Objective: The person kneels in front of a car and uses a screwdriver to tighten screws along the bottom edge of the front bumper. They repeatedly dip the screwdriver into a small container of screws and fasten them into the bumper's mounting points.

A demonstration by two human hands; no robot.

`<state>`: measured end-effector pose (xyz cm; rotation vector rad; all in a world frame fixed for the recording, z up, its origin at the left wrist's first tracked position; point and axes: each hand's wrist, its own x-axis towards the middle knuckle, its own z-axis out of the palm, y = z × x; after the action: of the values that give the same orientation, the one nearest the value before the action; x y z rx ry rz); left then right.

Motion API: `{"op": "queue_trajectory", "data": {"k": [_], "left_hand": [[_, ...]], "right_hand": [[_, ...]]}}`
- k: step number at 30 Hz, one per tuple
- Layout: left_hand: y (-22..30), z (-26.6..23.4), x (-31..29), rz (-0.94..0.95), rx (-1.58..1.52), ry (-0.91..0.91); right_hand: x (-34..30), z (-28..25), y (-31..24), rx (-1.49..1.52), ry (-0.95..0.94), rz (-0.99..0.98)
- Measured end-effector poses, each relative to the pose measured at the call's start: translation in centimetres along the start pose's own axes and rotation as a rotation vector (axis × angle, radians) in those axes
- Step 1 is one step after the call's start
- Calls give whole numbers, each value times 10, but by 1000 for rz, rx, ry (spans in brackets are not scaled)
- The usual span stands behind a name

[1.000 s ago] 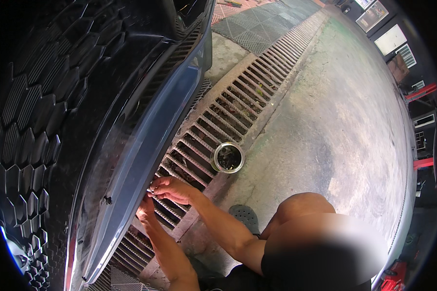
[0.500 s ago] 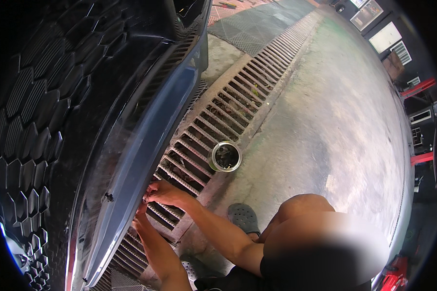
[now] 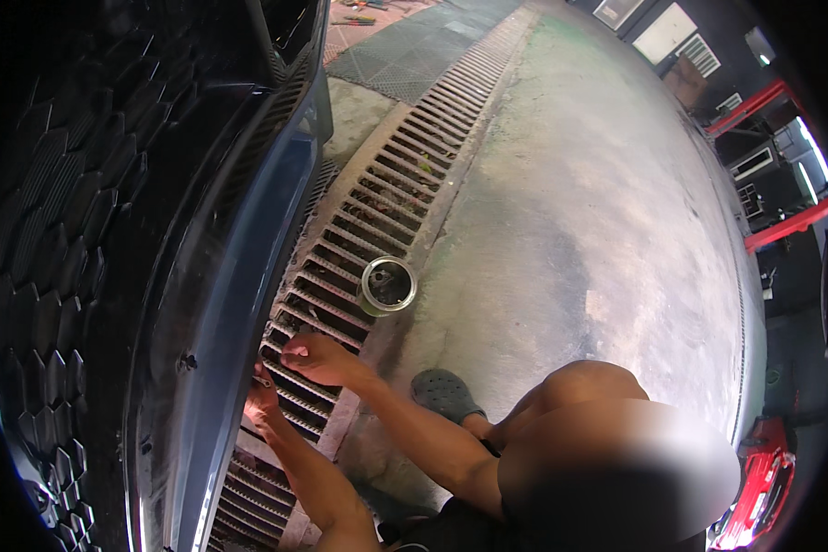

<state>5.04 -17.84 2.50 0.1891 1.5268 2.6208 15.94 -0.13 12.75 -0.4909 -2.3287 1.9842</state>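
The lower edge of a car's front bumper (image 3: 213, 340), with a grey-blue strip along it, runs down my left side. My left hand (image 3: 261, 397) is closed at the strip's underside; its fingertips are partly hidden by the edge, and what they hold is too small to name. A little to the right, my right hand (image 3: 316, 359) is curled shut above the floor grate, apart from the bumper. Any thing inside its fingers is hidden. Beyond that hand, an open metal can (image 3: 388, 285) with small dark pieces in it stands at the grate's right edge.
Under my hands a rusty drain grate (image 3: 377, 212) stretches away across the concrete floor (image 3: 543, 221). Tools (image 3: 354, 18) lie on red mats at the far end. Red lift arms (image 3: 791, 225) and a red car (image 3: 757, 488) show at the right. My clog (image 3: 446, 394) is near the grate.
My right hand has drawn back from the bumper edge and from my left hand, which stays by the strip. The whole view has shifted, so the can appears further left and higher.
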Motion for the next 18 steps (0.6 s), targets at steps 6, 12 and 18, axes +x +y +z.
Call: {"op": "queue_trajectory", "data": {"k": [6,12,18], "left_hand": [[2,12,11,-239,-711,-50],[14,46,-1,-264,-796,129],[13,47,-4,-236,-860,-15]], "right_hand": [[-41,-24,9,124,178,141],[-66,-31,22,143,249,233],[-75,-38,23,146,277,277]]}}
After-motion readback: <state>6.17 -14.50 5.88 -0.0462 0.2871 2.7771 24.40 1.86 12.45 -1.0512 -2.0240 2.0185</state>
